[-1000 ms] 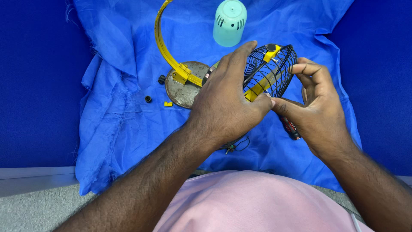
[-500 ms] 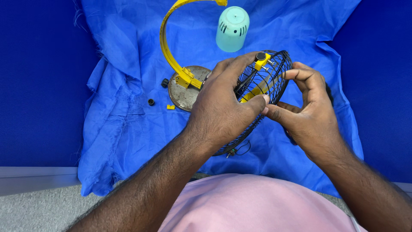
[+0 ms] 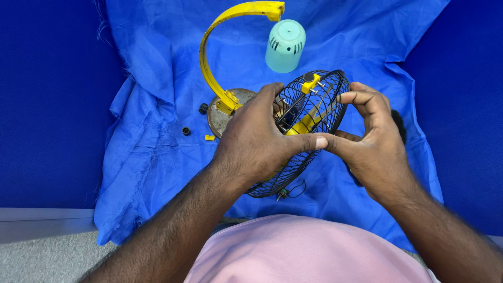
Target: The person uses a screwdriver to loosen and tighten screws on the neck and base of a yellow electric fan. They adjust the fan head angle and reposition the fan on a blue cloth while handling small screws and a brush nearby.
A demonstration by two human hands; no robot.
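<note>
A round black wire fan cage with yellow parts inside is held tilted above a blue cloth. My left hand wraps over its left side, fingers closed on the wires. My right hand grips the cage's right rim with thumb and fingers. A short wire dangles from the cage's lower edge. Behind the cage stands a round grey metal base with a curved yellow bracket rising from it.
A pale green plastic cap lies on the cloth beyond the cage. Two small black knobs and a tiny yellow piece lie left of the base. Dark blue surface surrounds the cloth; a grey strip runs at bottom left.
The view has shifted so that the whole yellow bracket shows. Both hands keep hold of the cage, which has turned slightly; my right hand's fingers have moved up along the rim.
</note>
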